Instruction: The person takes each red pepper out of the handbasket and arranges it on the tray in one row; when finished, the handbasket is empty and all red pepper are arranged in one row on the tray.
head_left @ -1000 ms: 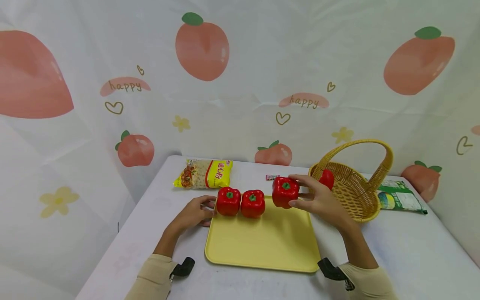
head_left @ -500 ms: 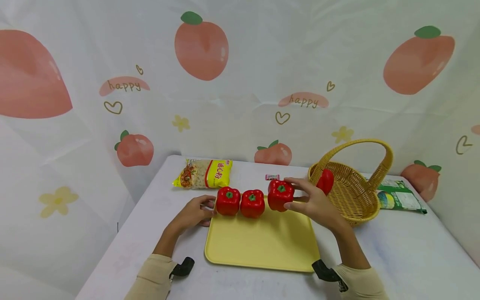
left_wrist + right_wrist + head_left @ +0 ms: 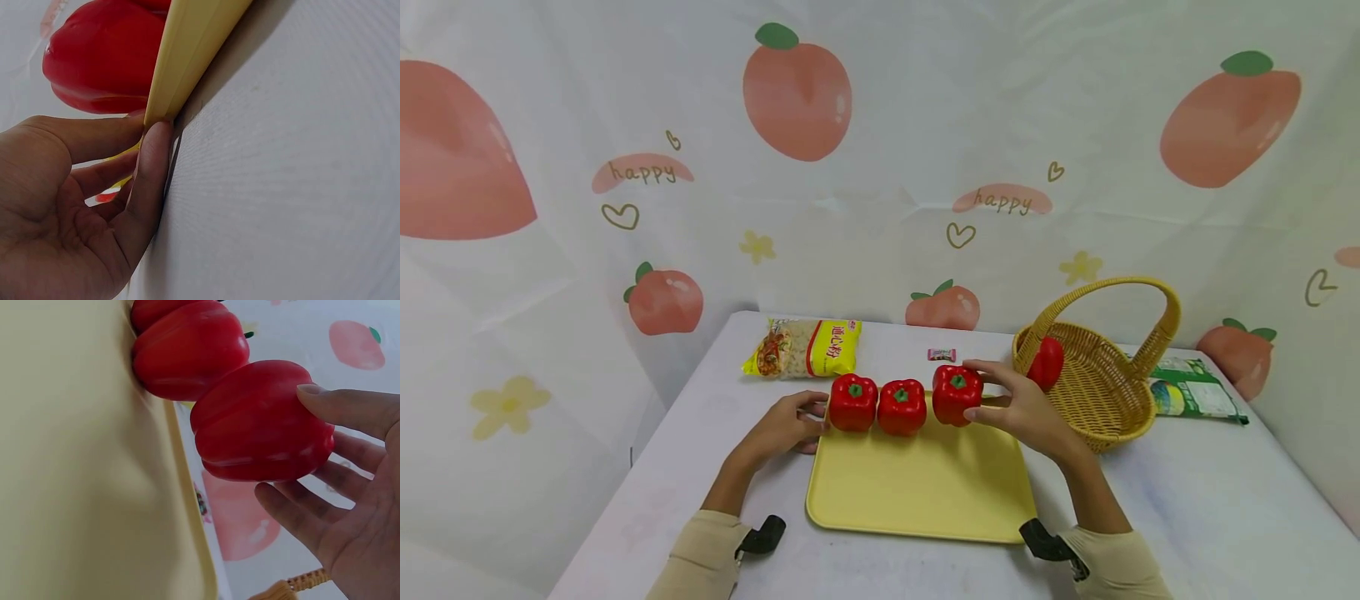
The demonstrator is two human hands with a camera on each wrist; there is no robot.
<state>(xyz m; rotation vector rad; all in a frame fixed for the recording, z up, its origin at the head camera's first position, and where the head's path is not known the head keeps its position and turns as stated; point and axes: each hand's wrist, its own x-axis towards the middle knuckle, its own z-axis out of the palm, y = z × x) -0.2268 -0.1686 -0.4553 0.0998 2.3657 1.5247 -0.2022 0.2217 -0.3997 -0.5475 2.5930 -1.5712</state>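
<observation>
My right hand holds a red bell pepper with a green stem, thumb on one side and fingers on the other. This pepper is over the back right part of the yellow tray; in the right wrist view it overlaps the tray's rim. To its left, two more red bell peppers, a middle one and a left one, stand side by side along the tray's back edge. At the tray's left rim, my left hand pinches the edge between its fingers, close to the left pepper.
Behind the right hand stands a yellow wicker basket with another red pepper inside. A green packet lies beyond it. Farther back are a yellow pasta bag and a small pink packet. A printed curtain hangs behind the table.
My right hand has moved left and slightly lower with its pepper, closer to the middle pepper. The left hand has stayed at the tray's rim.
</observation>
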